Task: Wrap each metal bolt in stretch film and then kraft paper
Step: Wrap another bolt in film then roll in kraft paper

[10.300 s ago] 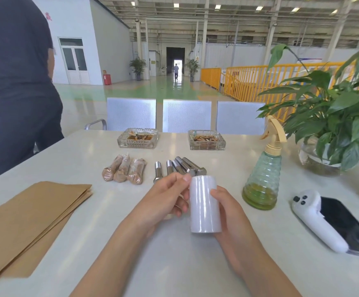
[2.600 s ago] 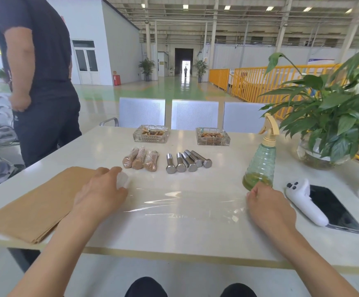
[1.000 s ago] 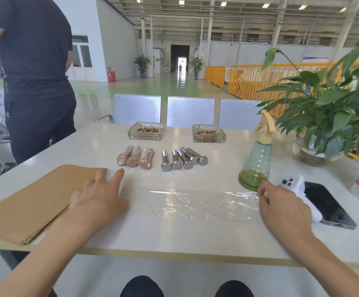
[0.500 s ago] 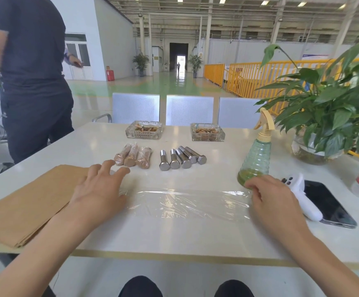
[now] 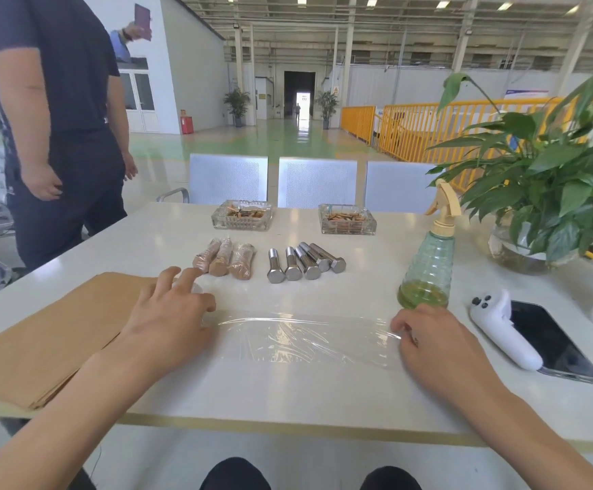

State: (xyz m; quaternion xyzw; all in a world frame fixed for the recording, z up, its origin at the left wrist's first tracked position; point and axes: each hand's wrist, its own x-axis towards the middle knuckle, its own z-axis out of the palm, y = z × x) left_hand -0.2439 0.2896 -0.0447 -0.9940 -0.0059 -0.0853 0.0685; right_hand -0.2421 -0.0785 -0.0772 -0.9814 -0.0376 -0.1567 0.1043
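Left hand (image 5: 167,318) lifted off roll, film (image 5: 305,339) (flat) between both grips

The hall (image 5: 298,47) was large, with a green floor (image 5: 270,143) that shone, white walls (image 5: 196,65) and rows of ceiling lights (image 5: 302,0). A dark doorway (image 5: 299,95) stood at the far end between two potted plants (image 5: 237,104). Yellow railings (image 5: 411,129) ran along the right. Three grey chairs (image 5: 318,182) stood behind the white table (image 5: 358,288).
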